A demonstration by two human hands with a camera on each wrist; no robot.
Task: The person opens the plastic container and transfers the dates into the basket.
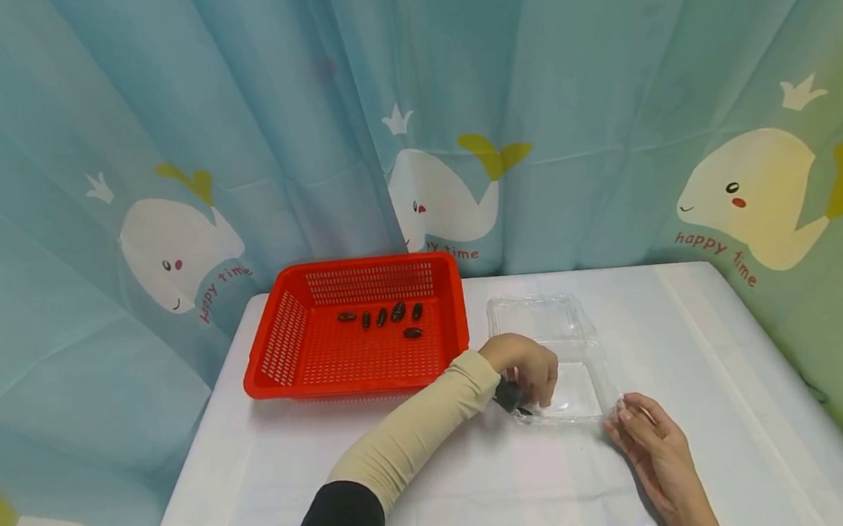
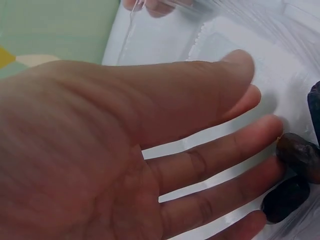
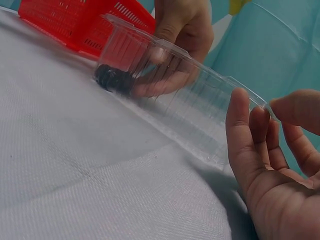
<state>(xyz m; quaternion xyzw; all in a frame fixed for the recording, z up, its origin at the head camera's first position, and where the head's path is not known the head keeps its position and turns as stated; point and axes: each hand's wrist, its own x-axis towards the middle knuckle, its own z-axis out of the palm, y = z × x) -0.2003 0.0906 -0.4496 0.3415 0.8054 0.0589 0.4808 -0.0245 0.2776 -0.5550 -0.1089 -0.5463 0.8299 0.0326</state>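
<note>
A clear plastic clamshell box [image 1: 574, 389] lies with its lid [image 1: 539, 319] folded back behind it. My left hand [image 1: 532, 364] reaches down inside the box at its left end. In the left wrist view its fingers are fairly straight, with fingertips right at a glossy brown date [image 2: 300, 156] and a darker one [image 2: 286, 199]. Through the clear wall, the right wrist view shows the dark dates [image 3: 111, 79] clustered in that corner. My right hand [image 1: 654, 447] pinches the box's near right corner at the rim between thumb and fingers.
Left of the box stands a red perforated plastic basket [image 1: 289, 389] with several dark dates [image 1: 398, 312] spread on its floor. A white cloth [image 1: 699, 339] covers the table. A curtain printed with whales [image 1: 446, 198] hangs behind it.
</note>
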